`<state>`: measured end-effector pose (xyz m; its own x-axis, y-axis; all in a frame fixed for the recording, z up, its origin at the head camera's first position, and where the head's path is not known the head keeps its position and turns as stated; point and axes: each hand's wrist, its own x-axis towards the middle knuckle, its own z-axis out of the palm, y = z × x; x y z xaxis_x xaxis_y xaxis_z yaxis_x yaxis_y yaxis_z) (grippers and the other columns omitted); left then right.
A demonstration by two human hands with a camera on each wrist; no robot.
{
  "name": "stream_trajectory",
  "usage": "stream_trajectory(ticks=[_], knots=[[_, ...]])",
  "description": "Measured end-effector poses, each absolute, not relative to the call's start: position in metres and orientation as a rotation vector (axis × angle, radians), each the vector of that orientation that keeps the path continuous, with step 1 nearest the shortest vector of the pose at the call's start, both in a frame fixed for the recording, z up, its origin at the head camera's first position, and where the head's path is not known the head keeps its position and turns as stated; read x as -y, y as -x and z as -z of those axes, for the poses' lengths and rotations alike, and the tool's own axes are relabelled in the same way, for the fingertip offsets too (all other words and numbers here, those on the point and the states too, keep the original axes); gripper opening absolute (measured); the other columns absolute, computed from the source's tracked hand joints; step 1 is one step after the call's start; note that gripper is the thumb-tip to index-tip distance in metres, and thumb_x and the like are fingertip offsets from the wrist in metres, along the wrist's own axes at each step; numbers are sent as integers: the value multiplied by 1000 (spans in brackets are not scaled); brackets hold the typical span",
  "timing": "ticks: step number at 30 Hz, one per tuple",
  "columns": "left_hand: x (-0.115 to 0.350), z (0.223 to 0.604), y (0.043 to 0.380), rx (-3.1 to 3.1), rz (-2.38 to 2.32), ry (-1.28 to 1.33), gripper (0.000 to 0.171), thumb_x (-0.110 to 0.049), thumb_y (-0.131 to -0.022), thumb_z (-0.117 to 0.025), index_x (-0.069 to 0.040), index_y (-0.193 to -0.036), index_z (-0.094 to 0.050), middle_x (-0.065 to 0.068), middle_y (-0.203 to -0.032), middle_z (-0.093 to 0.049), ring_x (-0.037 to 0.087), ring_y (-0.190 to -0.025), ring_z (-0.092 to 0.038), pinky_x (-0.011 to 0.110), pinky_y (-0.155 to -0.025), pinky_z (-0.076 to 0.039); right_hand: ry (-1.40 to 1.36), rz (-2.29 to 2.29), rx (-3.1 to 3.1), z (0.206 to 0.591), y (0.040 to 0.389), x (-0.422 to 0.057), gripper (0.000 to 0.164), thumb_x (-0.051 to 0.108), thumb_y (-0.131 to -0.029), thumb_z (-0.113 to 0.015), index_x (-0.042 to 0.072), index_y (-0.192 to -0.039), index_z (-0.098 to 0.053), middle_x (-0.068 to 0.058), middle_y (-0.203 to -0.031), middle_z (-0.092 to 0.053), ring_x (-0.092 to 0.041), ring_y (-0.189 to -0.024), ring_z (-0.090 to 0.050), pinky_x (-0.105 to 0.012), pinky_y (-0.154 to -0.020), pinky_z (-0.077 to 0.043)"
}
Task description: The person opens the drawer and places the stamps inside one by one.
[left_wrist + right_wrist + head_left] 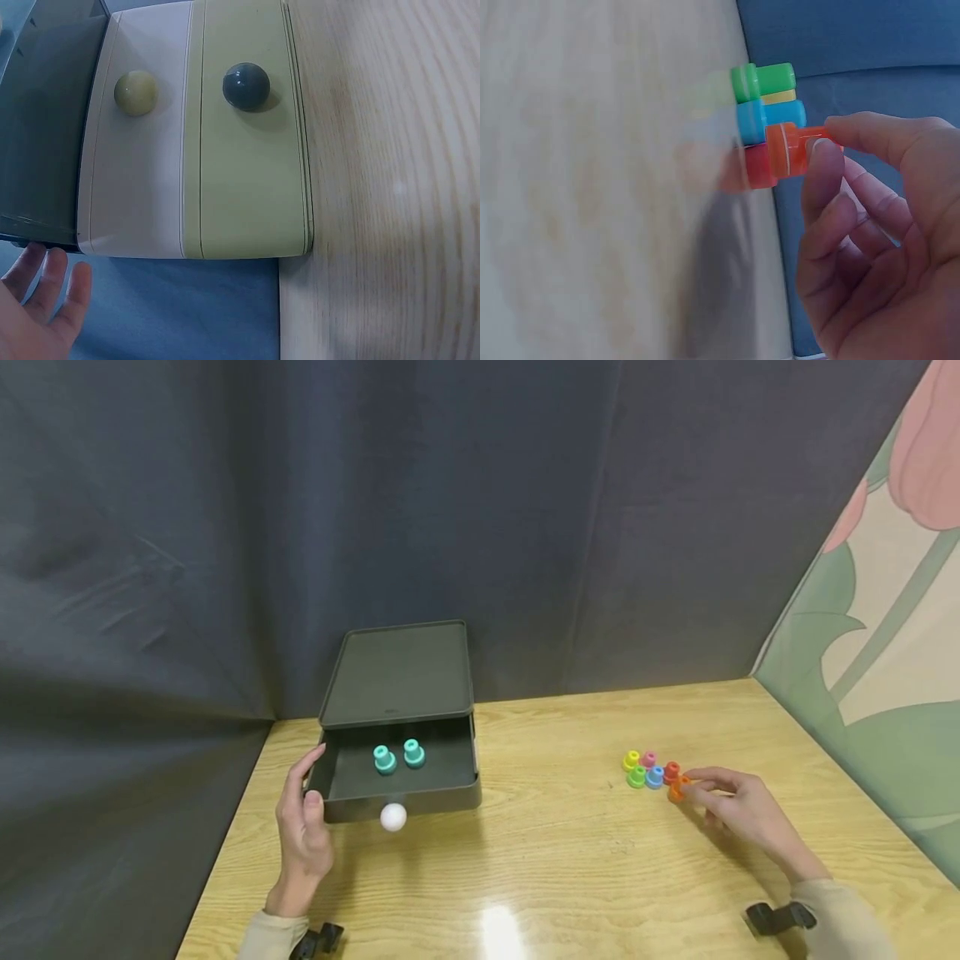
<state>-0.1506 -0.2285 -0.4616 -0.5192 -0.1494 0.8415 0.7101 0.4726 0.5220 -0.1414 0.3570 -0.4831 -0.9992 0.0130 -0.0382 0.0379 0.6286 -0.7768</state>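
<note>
- While right hand (742, 806) pinches orange peg (781, 150) by red peg (759, 168), a sideways drag could topple neighbours; can't tell if lifted.
- Loose grip: peg could slip.
- Left hand (303, 831) relaxed, fingers extended beside open drawer (442, 800); a bump could tip teal pegs (385, 763) inside.

There are eight pegs (413, 755) (two turquoise), three drawers (146, 176) and three knobs (246, 86).
</note>
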Motion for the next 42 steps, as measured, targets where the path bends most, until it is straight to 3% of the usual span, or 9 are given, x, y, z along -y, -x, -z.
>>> stream_trajectory(ticks=[8, 14, 21, 26, 34, 42], knots=[[229, 460, 149, 1836, 1174, 459, 49, -15, -108, -35, 8, -143, -60, -11, -147, -62, 5, -140, -55, 19, -117, -35, 48, 1322, -2869, 462, 143, -348, 45, 32, -105, -70, -2, -133, -69, -18, -106, -78, -18, -61, -66, -31, -51, -51], [228, 460, 149, 1829, 1175, 475, 49, -17, -109, -36, 9, -142, -60, -9, -147, -62, 4, -138, -56, 20, -117, -36, 100, 1292, -2884, 444, 145, -339, 44, 38, -104, -69, 3, -130, -72, -16, -102, -78, -23, -62, -67, -30, -49, -47], [229, 460, 148, 1834, 1178, 471, 49, -18, -110, -36, 8, -143, -60, -9, -147, -62, 5, -139, -56, 20, -117, -35, 185, 1282, -2886, 425, 146, -325, 39, 35, -104, -71, 5, -129, -73, -11, -101, -80, -15, -62, -67, -29, -49, -46], [229, 460, 148, 1841, 1181, 465, 49, -18, -109, -36, 8, -144, -60, -10, -148, -62, 5, -140, -55, 19, -117, -35, 268, 1292, -2875, 411, 150, -315, 33, 30, -103, -72, 7, -126, -75, -4, -96, -80, -13, -65, -68, -29, -56, -52], [229, 461, 148, 1830, 1184, 467, 49, -20, -110, -37, 8, -142, -61, -10, -147, -63, 5, -139, -56, 19, -117, -36, 319, 1288, -2838, 387, 153, -296, 32, 31, -102, -73, 11, -127, -74, -11, -111, -77, -13, -66, -70, -29, -59, -53], [228, 460, 149, 1822, 1180, 465, 50, -20, -110, -36, 9, -142, -61, -10, -147, -63, 5, -139, -56, 19, -117, -36, 397, 1330, -2814, 363, 160, -274, 31, 30, -101, -75, 11, -125, -75, -15, -111, -78, -14, -66, -71, -32, -54, -54]])
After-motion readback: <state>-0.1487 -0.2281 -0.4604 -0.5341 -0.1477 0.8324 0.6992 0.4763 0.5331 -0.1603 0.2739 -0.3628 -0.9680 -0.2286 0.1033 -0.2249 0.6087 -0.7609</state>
